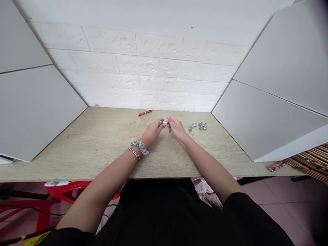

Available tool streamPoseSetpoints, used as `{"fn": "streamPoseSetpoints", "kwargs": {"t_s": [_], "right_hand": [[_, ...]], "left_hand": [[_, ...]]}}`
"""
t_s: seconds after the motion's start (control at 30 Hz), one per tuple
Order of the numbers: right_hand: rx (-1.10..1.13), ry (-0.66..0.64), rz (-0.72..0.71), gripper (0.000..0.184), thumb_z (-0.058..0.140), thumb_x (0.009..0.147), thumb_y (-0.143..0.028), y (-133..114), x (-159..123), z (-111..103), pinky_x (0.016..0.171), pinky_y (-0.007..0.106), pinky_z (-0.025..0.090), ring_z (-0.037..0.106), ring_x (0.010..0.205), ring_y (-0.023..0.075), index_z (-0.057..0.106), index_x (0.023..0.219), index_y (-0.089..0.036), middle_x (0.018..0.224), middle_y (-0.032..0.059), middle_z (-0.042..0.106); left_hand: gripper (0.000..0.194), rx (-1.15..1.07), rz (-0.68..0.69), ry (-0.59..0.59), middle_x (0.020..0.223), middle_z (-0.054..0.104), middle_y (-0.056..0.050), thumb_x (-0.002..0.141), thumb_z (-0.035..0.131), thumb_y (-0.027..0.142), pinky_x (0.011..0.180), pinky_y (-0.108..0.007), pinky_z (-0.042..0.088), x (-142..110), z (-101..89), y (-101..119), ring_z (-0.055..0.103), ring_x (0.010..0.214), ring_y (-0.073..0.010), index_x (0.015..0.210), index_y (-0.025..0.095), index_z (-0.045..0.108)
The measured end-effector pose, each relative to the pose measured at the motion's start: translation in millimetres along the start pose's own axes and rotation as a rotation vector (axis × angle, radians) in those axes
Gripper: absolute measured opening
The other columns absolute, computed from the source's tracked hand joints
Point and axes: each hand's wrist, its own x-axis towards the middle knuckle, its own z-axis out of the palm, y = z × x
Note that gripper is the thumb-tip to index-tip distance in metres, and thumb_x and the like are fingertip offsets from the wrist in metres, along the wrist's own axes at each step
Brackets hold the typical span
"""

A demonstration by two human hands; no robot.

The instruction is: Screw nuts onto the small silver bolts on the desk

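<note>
My left hand (153,131) and my right hand (176,128) meet over the middle of the wooden table (97,143). Between their fingertips they pinch a small metal bolt (164,122), held level just above the tabletop. Each hand grips one end of it. A scrunchie and a chain bracelet ring my left wrist. A small pile of several silver metal bolts (198,126) lies on the table just right of my right hand.
A red marker (145,112) lies near the white brick wall at the back. Grey panels (269,119) wall off both sides. Another red pen (276,166) rests at the front right corner, beside a wicker basket (311,162). A red stool (64,191) stands below.
</note>
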Motion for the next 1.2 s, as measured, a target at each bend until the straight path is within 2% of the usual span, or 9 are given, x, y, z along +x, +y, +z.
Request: {"fn": "streamPoseSetpoints", "kwargs": {"t_s": [0.23,0.37,0.5,0.63,0.7,0.8,1.03,1.2], "right_hand": [[0.092,-0.096,-0.046,0.066,0.023,0.08,-0.07,6,-1,7,0.055,0.025,0.039,0.049,0.051,0.0115,0.054,0.056,-0.017,0.052,0.0013,0.05],[0.015,-0.135,-0.121,0.059,0.026,0.084,-0.062,2,-4,8,0.056,0.025,0.036,0.047,0.052,0.0111,0.05,0.055,-0.017,0.053,0.0003,0.048],[-0.081,-0.009,-0.241,0.04,0.039,0.083,-0.045,-5,-6,5,0.054,0.025,0.032,0.042,0.053,0.0109,0.045,0.055,-0.018,0.051,-0.0024,0.043],[-0.049,0.139,-0.294,0.01,0.044,0.074,-0.024,-3,-2,3,0.058,0.024,0.036,0.046,0.061,0.011,0.052,0.072,-0.018,0.068,-0.0013,0.052],[-0.038,0.153,-0.305,0.016,0.043,0.07,-0.019,-1,1,3,0.061,0.024,0.039,0.049,0.067,0.0113,0.056,0.08,-0.018,0.08,0.0009,0.057],[-0.06,0.149,-0.308,0.022,0.046,0.068,-0.019,3,4,3,0.062,0.026,0.042,0.052,0.07,0.0119,0.058,0.087,-0.018,0.09,0.0034,0.058],[-0.071,0.141,-0.279,0.028,0.051,0.072,-0.024,8,7,5,0.063,0.027,0.045,0.054,0.068,0.0119,0.06,0.098,-0.018,0.092,0.0045,0.06],[-0.079,0.117,-0.228,0.026,0.052,0.073,-0.025,7,7,4,0.066,0.029,0.046,0.055,0.065,0.0118,0.063,0.096,-0.017,0.092,0.0052,0.063]], "left_hand": [[0.029,-0.035,-0.056,0.04,0.083,0.069,-0.003,0.086,0.05,0.026,0.077,-0.026,0.045,3,-0.9,-4,0.063,0.084,-0.0168,0.113,0.018,0.054],[0.028,-0.018,-0.064,0.033,0.083,0.069,-0.003,0.086,0.048,0.026,0.079,-0.027,0.045,3,-2.2,-3,0.063,0.086,-0.0169,0.113,0.018,0.054],[0.029,-0.034,-0.063,0.036,0.086,0.069,-0.004,0.086,0.048,0.026,0.082,-0.027,0.045,3,-1.9,-3,0.063,0.091,-0.0172,0.114,0.017,0.053],[0.031,-0.078,-0.055,0.035,0.087,0.07,-0.004,0.085,0.05,0.024,0.082,-0.026,0.045,4,-0.3,-6,0.063,0.091,-0.0161,0.115,0.018,0.051],[0.031,-0.084,-0.052,0.039,0.088,0.07,-0.004,0.085,0.05,0.024,0.082,-0.026,0.045,5,0.3,-8,0.063,0.092,-0.0158,0.115,0.017,0.051],[0.031,-0.086,-0.05,0.047,0.091,0.069,-0.004,0.085,0.051,0.024,0.083,-0.027,0.045,5,0.6,-8,0.063,0.092,-0.0158,0.115,0.017,0.051],[0.03,-0.102,-0.037,0.055,0.093,0.069,-0.004,0.085,0.051,0.024,0.084,-0.027,0.045,5,0.5,-7,0.063,0.093,-0.0158,0.114,0.018,0.052],[0.029,-0.103,-0.027,0.045,0.092,0.069,-0.003,0.086,0.05,0.025,0.084,-0.027,0.045,3,-0.3,-5,0.063,0.093,-0.0159,0.114,0.019,0.051]]}}
